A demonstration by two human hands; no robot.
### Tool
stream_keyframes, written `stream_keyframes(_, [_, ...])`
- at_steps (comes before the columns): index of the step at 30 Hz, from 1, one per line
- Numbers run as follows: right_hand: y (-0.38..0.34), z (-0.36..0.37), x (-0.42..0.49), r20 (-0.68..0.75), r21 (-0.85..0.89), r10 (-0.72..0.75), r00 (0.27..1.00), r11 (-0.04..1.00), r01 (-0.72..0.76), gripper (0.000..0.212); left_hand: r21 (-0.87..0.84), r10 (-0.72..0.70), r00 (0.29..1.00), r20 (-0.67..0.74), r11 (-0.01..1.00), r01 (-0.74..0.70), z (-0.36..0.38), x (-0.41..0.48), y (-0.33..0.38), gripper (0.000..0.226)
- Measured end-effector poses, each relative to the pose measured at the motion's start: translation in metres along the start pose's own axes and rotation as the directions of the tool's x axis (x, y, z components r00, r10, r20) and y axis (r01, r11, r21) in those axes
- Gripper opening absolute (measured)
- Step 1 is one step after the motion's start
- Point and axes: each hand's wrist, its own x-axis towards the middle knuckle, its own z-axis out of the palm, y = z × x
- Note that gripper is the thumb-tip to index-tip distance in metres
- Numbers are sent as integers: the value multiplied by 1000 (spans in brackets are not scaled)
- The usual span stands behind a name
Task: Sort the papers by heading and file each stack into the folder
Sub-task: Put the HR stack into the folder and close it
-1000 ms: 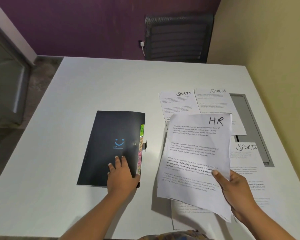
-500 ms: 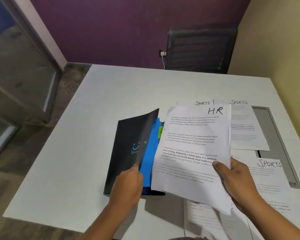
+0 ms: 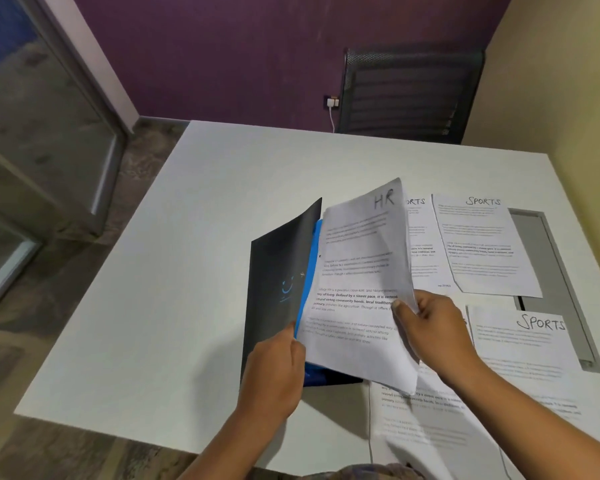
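Folder [image 3: 278, 289]: my left hand [image 3: 274, 368] grips its raised cover; my right hand [image 3: 430, 327] pinches the HR papers [image 3: 357, 282] against it.

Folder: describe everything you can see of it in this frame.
The folder is dark, apparently thin plastic, with a small blue smiley logo on its front cover. It is open: the left hand grips the cover's near edge, holding it tilted up, and a bright blue inner divider shows beneath. Its back lies on the white table. The HR papers, pinched by the right hand, overlap the opening; whether they are inside cannot be told.
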Motion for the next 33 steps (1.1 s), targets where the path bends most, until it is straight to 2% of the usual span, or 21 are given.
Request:
stream_keyframes(5, [-4, 6, 0, 53, -55, 15, 999, 998, -12, 40, 3, 38, 999, 11, 999, -38, 1, -3, 6, 17])
stream_keyframes(8, [-7, 11, 0, 83, -92, 30, 996, 995, -22, 39, -19, 62, 998, 17, 998, -61, 0, -4, 8, 25])
stream_keyframes(15, [-14, 46, 19, 158, -166, 63, 985, 986, -36, 18, -12, 56, 994, 95, 998, -55, 6, -10, 12, 43])
stream_keyframes(18, [-15, 69, 29, 173, -296, 79, 982, 955, -25, 22, -13, 89, 994, 64, 996, -88, 14, -9, 18, 33])
stream_keyframes(22, [-14, 88, 40, 198, -420, 119, 973, 907, -26, 9, 30, 99, 995, 27, 995, -100, 25, -9, 23, 36])
stream_keyframes(25, [-12, 93, 43, 219, -467, 150, 964, 884, -31, 14, 52, 76, 996, 51, 996, -78, 29, -9, 24, 36])
stream_keyframes(28, [-7, 90, 41, 234, -458, 128, 964, 889, -7, 7, 56, 59, 996, 72, 996, -63, 36, -9, 23, 37])
stream_keyframes(31, [4, 81, 40, 213, -401, 106, 971, 916, -12, 26, 53, 0, 996, 86, 999, -4, 43, -5, 24, 36])
stream_keyframes(33, [15, 72, 40, 170, -373, 109, 979, 927, -38, 30, 42, -34, 991, 127, 999, 29, 49, -3, 25, 40])
